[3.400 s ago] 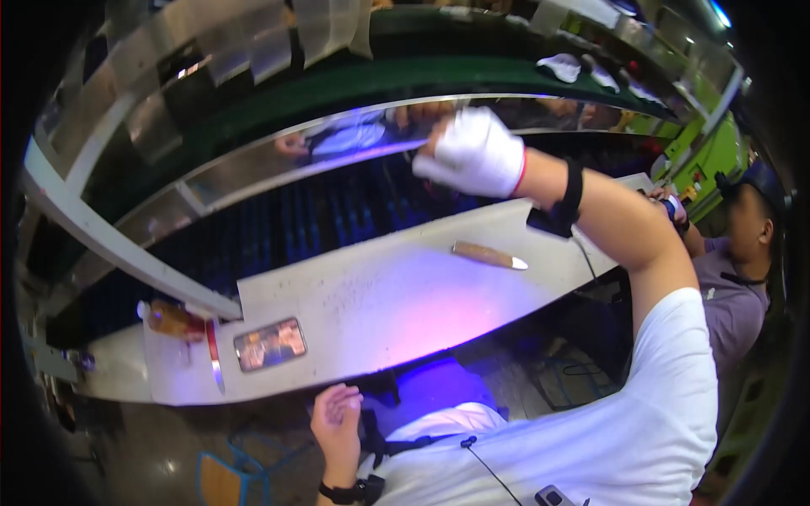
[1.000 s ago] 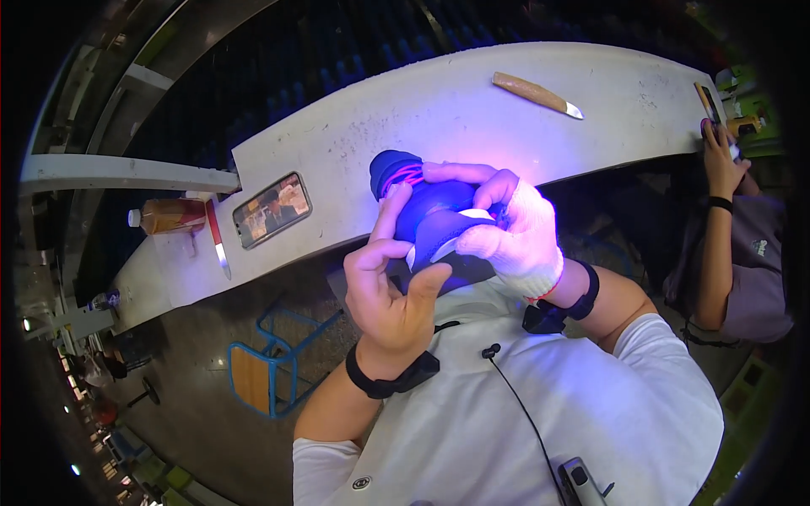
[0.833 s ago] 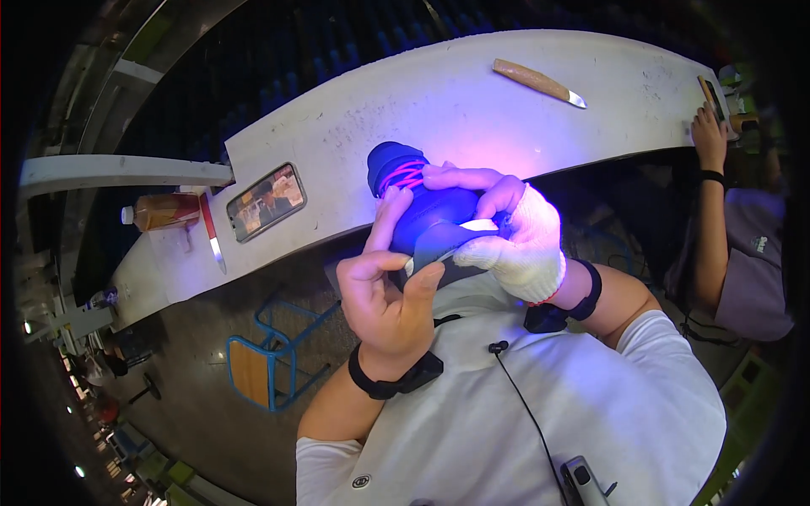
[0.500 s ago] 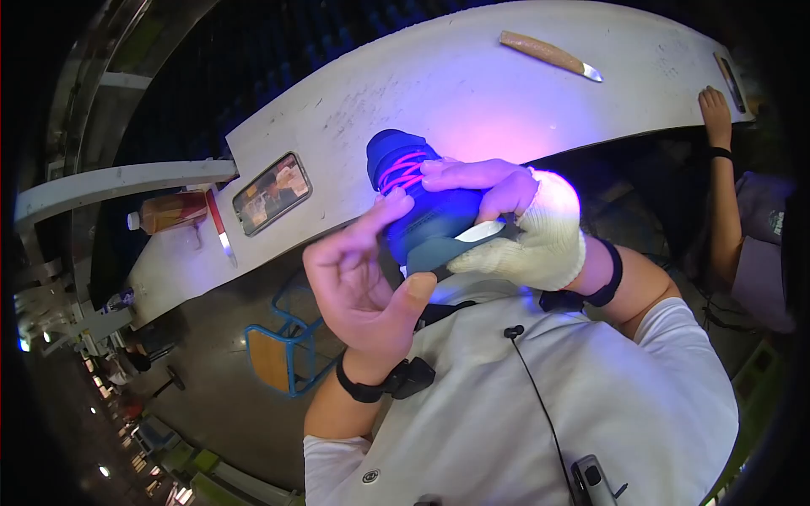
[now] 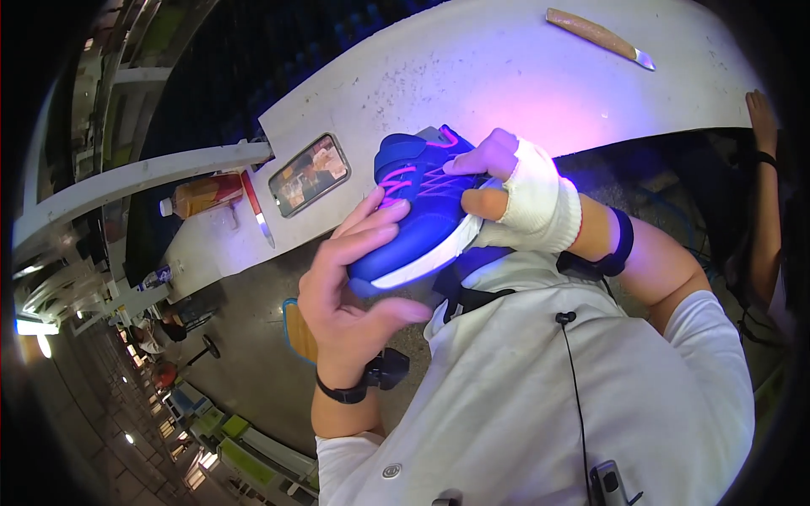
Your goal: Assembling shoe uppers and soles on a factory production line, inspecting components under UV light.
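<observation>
1. The left hand is cradling the blue sneaker by its toe, fingers closed around it, just below the phone.
2. The right hand, gloved, is pinching the heel; both grips should be staying firm so the sneaker turns without slipping.

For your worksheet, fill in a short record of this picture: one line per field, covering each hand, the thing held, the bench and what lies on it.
left hand: bare, cupped round the toe end of the shoe
right hand: in a white glove, gripping the shoe's heel end
shoe: blue, pink laces, white sole, held above the bench edge
bench: white, lit violet
on bench: knife, phone, bottle, red-handled blade
other person: hand on the bench's right end
</observation>
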### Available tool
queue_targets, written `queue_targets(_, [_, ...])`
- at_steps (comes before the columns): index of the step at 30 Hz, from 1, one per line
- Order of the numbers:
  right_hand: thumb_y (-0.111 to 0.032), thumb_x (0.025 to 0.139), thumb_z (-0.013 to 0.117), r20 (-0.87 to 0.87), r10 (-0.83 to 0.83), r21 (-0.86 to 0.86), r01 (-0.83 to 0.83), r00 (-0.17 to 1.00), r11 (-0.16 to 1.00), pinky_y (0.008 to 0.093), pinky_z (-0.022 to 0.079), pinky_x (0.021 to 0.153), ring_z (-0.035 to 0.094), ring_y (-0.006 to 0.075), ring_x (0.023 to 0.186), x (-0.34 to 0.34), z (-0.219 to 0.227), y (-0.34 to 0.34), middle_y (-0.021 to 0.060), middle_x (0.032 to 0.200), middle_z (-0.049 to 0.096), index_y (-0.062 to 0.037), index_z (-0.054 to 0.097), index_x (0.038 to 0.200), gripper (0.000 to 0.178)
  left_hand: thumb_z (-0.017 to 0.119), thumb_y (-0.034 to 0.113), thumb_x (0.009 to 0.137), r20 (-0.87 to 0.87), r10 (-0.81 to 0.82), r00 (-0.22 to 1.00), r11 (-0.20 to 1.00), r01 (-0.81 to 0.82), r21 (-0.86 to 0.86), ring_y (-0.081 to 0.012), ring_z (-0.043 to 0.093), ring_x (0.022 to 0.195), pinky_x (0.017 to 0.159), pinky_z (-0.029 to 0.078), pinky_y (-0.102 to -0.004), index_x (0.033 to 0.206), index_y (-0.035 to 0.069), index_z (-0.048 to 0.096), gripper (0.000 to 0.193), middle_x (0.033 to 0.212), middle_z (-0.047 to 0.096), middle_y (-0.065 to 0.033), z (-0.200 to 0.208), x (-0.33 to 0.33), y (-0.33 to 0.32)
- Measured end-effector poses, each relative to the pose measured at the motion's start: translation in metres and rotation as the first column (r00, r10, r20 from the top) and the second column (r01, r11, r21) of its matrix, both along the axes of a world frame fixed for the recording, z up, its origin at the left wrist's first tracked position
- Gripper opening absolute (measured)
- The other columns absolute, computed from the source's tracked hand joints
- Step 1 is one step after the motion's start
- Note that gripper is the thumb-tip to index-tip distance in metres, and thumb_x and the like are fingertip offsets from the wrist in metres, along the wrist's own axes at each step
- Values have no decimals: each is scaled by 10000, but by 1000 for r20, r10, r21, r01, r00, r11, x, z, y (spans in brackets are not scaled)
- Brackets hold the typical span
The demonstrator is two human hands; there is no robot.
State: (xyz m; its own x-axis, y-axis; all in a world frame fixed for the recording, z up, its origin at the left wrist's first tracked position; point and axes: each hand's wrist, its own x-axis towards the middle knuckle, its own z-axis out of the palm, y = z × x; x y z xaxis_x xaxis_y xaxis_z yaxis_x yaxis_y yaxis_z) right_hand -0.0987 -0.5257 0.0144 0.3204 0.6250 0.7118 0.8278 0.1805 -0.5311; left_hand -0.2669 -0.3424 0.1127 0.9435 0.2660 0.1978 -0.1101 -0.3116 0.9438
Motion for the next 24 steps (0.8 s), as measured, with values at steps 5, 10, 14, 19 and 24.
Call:
queue_targets(5, [-307, 633, 910, 60, 43, -16, -43, 997, 999, 443, 564, 681, 686, 330, 826, 3, -3, 1, 111, 1035, 703, -110, 739, 906, 378, 1046, 338, 567, -3, -57, 998, 941, 54, 334, -408, 759, 1135, 1146, 500, -576, 1136, -25, 689, 764, 1099, 793, -239, -1, 6, 1])
queue_targets(10, [-308, 653, 886, 12, 69, -100, -67, 998, 993, 426, 553, 657, 674, 314, 811, 0, 3, 0, 106, 1006, 697, -96, 706, 820, 325, 1037, 203, 681, 53, -6, 999, 948, -11, 318, -424, 762, 1125, 1115, 505, -640, 1037, 1, 676, 545, 1060, 799, -227, -15, -10, -1])
queue_targets(14, [-329, 663, 910, -118, 44, -174, -65, 992, 983, 484, 572, 847, 682, 383, 998, 0, -14, 11, 159, 1147, 690, -57, 640, 835, 420, 986, 131, 734, 44, 3, 999, 972, -13, 235, -429, 714, 1238, 1133, 473, -651, 1034, 8, 656, 462, 1140, 782, -249, -31, -34, 12])
queue_targets(19, [-386, 654, 923, -84, 102, -107, -110, 991, 988, 560, 533, 1061, 651, 438, 1167, -14, -21, 28, 193, 1272, 663, -40, 602, 892, 528, 936, 246, 805, -328, 167, 930, 980, -194, -49, -412, 580, 1419, 1219, 397, -548, 1276, 9, 580, 636, 1338, 697, -304, -28, -47, 19])
queue_targets(24, [-217, 705, 796, 106, 70, -124, -57, 992, 991, 559, 553, 1032, 624, 398, 1216, -25, -39, 34, 153, 1297, 664, -87, 593, 927, 328, 930, 455, 735, -637, 312, 704, 929, -86, 360, -352, 769, 1023, 888, 594, -427, 1477, 70, 537, 924, 1157, 763, -192, -30, -30, 13])
